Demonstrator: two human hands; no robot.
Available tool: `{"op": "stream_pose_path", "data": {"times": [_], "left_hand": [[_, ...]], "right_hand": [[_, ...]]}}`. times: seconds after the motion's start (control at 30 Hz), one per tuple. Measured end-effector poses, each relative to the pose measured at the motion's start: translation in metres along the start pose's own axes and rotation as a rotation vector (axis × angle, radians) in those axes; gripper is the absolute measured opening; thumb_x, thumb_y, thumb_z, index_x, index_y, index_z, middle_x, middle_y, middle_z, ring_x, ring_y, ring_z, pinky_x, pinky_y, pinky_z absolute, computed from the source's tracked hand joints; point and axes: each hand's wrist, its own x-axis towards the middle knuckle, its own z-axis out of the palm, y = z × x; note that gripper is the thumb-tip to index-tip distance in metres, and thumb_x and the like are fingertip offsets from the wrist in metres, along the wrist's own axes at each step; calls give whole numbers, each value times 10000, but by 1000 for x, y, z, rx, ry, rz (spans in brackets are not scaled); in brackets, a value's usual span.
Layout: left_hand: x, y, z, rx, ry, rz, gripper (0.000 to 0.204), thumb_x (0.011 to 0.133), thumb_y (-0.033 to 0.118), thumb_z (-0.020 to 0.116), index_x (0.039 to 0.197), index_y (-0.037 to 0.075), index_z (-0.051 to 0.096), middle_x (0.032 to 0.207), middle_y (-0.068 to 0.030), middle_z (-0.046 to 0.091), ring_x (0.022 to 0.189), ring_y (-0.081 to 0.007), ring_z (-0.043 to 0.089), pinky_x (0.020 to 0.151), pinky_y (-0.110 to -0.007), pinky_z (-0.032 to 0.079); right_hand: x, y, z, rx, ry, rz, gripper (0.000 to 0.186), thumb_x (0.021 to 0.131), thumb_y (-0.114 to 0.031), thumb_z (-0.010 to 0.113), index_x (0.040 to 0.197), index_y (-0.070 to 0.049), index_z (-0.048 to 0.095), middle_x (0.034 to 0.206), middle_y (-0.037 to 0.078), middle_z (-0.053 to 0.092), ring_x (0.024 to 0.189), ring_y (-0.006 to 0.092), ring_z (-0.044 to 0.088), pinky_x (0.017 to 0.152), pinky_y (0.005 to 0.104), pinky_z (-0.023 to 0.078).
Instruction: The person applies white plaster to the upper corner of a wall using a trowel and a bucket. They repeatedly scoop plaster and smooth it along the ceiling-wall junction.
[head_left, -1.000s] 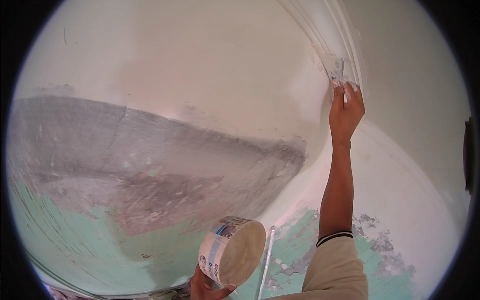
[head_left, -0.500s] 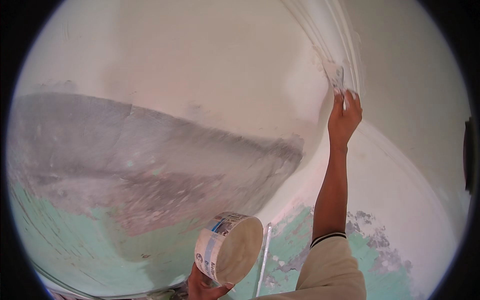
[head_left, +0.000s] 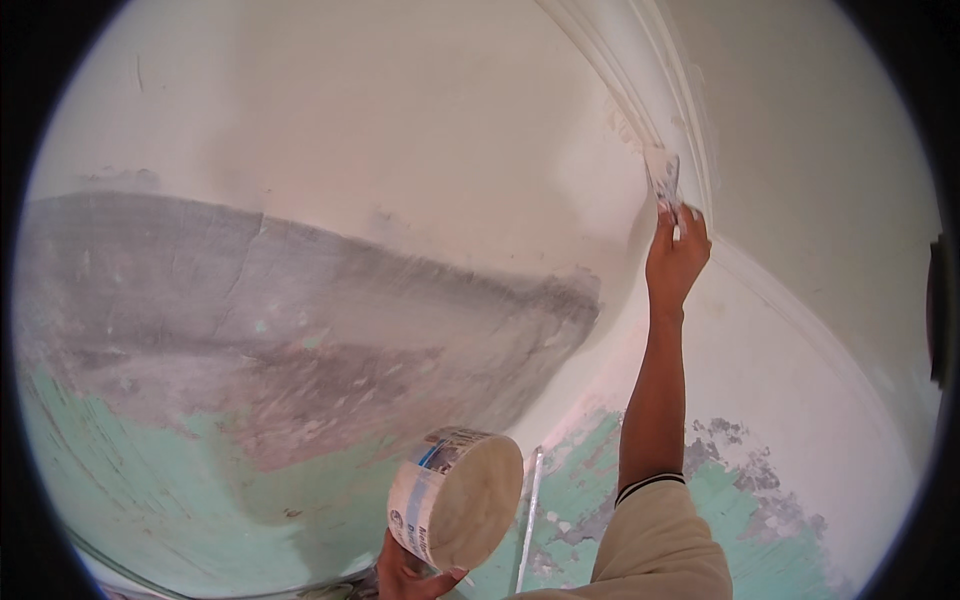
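Observation:
High up at the wall corner, my right hand (head_left: 680, 255) is closed round a putty knife (head_left: 663, 178) whose blade rests against the lower edge of the ridged white cornice (head_left: 640, 95). Pale filler is smeared beside the blade on the wall (head_left: 450, 120). Low in the view, my left hand (head_left: 412, 577) grips a round tub (head_left: 472, 500) with a printed label, tilted so that its opening faces right. A pale, creamy coating shows inside the tub.
A grey patch (head_left: 250, 270) crosses the left wall above worn green paint (head_left: 130, 480). On the right wall, green paint (head_left: 780, 550) is flaking. A white strip (head_left: 530, 520) runs up the corner beside the tub. A dark object (head_left: 937, 310) is at the right rim.
My right hand and the putty knife have moved down and slightly left along the cornice. The left hand still holds the tub in nearly the same place.

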Motion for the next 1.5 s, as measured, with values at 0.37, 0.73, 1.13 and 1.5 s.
{"op": "stream_pose_path", "data": {"times": [0.37, 0.73, 1.13, 1.5], "left_hand": [[-1, -4, 3, 7, 46, -46, 973, 752, 403, 910, 1492, 1, 423, 1345, -198, 621, 1176, -294, 620, 928, -408, 541], [-2, 6, 4, -9, 46, -53, 1026, 757, 424, 910, 1500, -50, 385, 1379, -207, 591, 1228, -278, 590, 1026, -391, 481], [4, -14, -3, -20, 27, -6, 1078, 786, 403, 910, 1552, -41, 294, 1434, -191, 543, 1275, -279, 556, 1072, -399, 447], [3, -24, -14, 3, 23, -27, 1090, 788, 373, 916, 1575, -15, 269, 1469, -186, 517, 1306, -285, 543, 1092, -413, 431]], "right_hand": [[10, -104, 21, 240, 94, -4, 233, 925, -130, 717, 1106, 17, 703, 1012, 171, 681, 887, 346, 595, 818, 442, 431], [12, -116, 22, 370, 215, -21, 166, 912, -95, 706, 1040, 9, 697, 947, 84, 686, 753, 243, 588, 798, 379, 383], [-28, -49, 30, 214, 162, 173, 177, 927, -131, 687, 1039, 5, 711, 945, 121, 689, 772, 286, 625, 788, 409, 412], [-63, 46, 34, 179, 154, 414, 182, 925, -124, 669, 1052, -4, 721, 928, 167, 690, 791, 353, 685, 691, 438, 531]]}}
